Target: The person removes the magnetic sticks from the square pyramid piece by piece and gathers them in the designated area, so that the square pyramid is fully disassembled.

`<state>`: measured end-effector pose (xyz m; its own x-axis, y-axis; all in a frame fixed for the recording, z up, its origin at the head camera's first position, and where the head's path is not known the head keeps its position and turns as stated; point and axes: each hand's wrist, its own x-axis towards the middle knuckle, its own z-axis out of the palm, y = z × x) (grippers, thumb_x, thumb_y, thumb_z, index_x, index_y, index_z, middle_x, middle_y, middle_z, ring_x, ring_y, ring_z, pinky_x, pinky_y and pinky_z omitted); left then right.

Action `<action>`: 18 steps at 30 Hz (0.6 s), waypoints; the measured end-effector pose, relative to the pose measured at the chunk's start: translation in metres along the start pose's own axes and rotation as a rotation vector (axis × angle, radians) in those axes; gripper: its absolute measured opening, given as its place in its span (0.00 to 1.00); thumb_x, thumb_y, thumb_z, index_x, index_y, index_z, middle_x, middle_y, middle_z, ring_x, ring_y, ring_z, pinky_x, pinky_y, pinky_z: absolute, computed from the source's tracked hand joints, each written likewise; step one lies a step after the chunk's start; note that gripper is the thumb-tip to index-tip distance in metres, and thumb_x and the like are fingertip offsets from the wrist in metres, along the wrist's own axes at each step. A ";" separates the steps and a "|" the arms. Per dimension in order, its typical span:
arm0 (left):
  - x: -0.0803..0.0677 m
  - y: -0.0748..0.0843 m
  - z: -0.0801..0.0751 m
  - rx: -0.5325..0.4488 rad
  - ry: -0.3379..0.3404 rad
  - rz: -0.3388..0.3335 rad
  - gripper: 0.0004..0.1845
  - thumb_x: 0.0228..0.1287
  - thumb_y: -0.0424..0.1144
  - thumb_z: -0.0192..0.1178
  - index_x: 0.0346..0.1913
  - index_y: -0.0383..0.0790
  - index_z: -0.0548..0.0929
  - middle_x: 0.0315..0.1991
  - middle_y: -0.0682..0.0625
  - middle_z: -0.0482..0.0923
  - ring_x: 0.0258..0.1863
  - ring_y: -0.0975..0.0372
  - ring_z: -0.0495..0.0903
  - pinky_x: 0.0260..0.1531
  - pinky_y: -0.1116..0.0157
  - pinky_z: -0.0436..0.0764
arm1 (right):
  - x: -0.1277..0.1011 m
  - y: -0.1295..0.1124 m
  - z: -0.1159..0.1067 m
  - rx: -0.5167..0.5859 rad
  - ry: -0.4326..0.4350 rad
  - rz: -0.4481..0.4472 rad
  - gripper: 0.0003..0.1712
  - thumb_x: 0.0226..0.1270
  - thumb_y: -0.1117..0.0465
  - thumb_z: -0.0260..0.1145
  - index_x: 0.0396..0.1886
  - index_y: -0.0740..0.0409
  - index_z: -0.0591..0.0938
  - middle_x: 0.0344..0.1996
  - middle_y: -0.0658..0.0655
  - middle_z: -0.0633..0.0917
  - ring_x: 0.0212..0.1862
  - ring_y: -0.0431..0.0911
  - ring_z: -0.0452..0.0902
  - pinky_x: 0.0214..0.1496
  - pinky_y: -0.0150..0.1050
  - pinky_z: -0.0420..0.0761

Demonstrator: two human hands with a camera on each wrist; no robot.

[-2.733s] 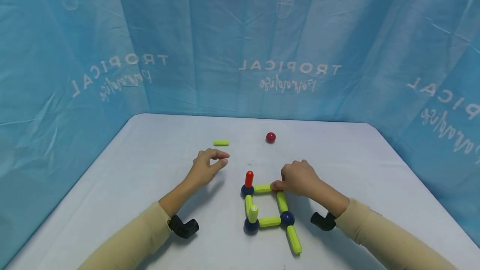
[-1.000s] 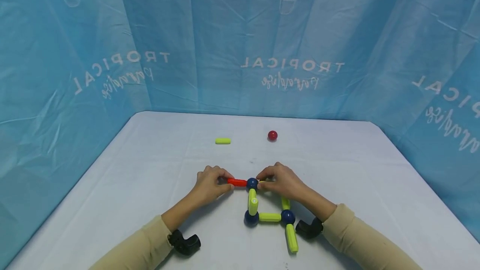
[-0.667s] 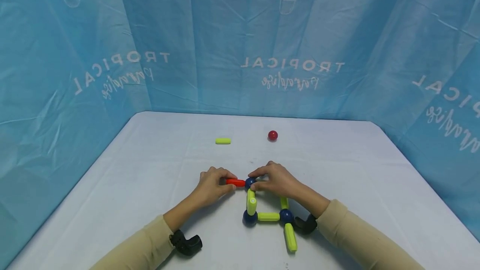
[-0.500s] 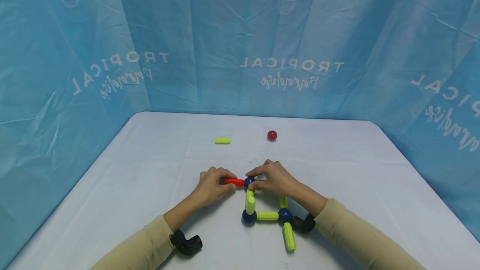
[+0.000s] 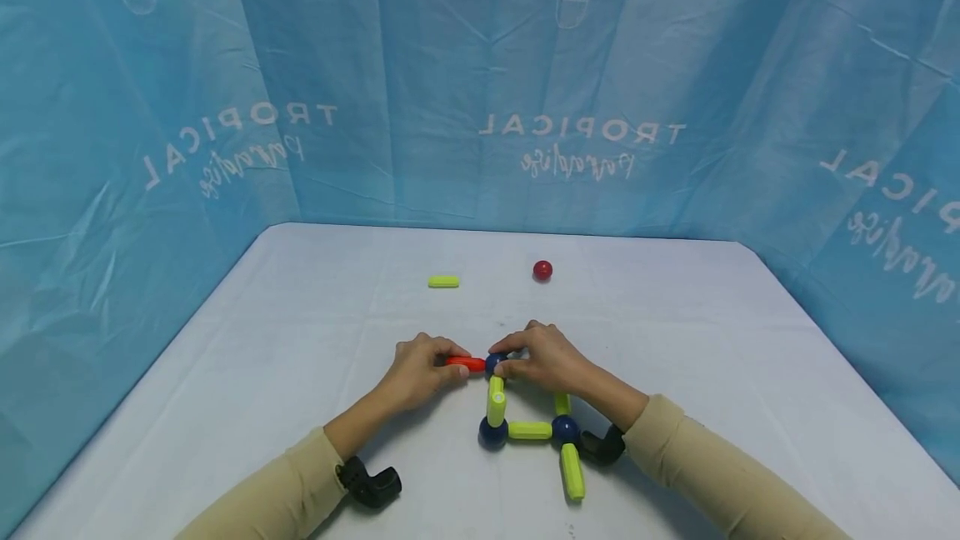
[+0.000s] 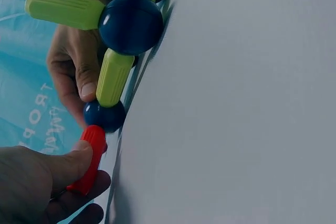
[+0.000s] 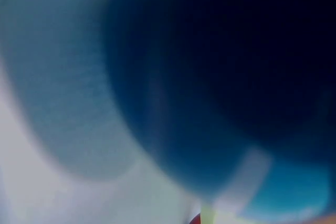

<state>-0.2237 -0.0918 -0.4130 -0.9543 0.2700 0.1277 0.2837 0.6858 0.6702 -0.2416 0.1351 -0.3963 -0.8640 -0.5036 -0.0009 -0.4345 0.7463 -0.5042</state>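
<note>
A frame of yellow-green rods [image 5: 529,430] and dark blue balls [image 5: 492,432] lies flat on the white table [image 5: 300,332]. My left hand [image 5: 447,367] pinches a red rod [image 5: 467,363] that lies level and meets the far-left blue ball [image 5: 495,364]. My right hand [image 5: 512,362] curls round that ball from the right and hides the far side of the frame. The left wrist view has the red rod [image 6: 90,156] under my thumb, touching the ball [image 6: 105,116], with a yellow-green rod [image 6: 113,77] running on to a nearer ball [image 6: 131,23]. A blurred dark blue ball [image 7: 236,66] fills the right wrist view.
A loose yellow-green rod [image 5: 443,281] and a red ball [image 5: 542,270] lie farther back on the table. One more yellow-green rod [image 5: 572,472] sticks out from the frame toward me. Blue printed cloth [image 5: 480,82] walls three sides.
The red rod stood upright on the ball 2.7 s ago; now it lies level, held by my left hand. My right hand moved to that ball. Over the last second little moved.
</note>
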 end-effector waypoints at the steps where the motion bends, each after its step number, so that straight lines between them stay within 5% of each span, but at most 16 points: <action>1: 0.000 -0.002 -0.003 0.002 0.005 -0.019 0.08 0.54 0.41 0.68 0.38 0.50 0.87 0.34 0.57 0.83 0.36 0.63 0.71 0.50 0.52 0.61 | 0.000 0.000 0.000 0.003 0.001 0.002 0.19 0.57 0.49 0.69 0.49 0.42 0.84 0.43 0.44 0.87 0.38 0.42 0.67 0.36 0.36 0.65; 5: 0.006 -0.015 -0.020 -0.009 0.054 -0.109 0.11 0.54 0.40 0.68 0.42 0.49 0.86 0.37 0.53 0.81 0.41 0.59 0.72 0.50 0.54 0.61 | -0.001 0.002 -0.001 0.011 0.003 0.016 0.19 0.57 0.50 0.70 0.49 0.43 0.84 0.42 0.44 0.87 0.38 0.43 0.67 0.36 0.35 0.65; 9: 0.024 -0.027 -0.032 -0.008 0.092 -0.124 0.14 0.58 0.40 0.66 0.48 0.48 0.84 0.42 0.47 0.80 0.46 0.54 0.72 0.50 0.52 0.60 | -0.002 0.004 -0.002 0.017 0.013 0.022 0.19 0.57 0.50 0.70 0.49 0.43 0.84 0.42 0.43 0.87 0.39 0.43 0.68 0.36 0.35 0.65; 18: 0.079 -0.037 -0.029 0.037 0.159 -0.128 0.14 0.59 0.40 0.64 0.48 0.43 0.81 0.46 0.43 0.81 0.51 0.51 0.72 0.55 0.48 0.56 | -0.003 0.004 0.000 0.045 0.006 0.019 0.19 0.57 0.49 0.70 0.50 0.43 0.84 0.40 0.43 0.86 0.38 0.42 0.67 0.35 0.34 0.65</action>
<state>-0.3120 -0.1156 -0.4069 -0.9847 0.0712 0.1591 0.1598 0.7327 0.6615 -0.2408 0.1402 -0.3981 -0.8736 -0.4866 -0.0057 -0.4059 0.7353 -0.5427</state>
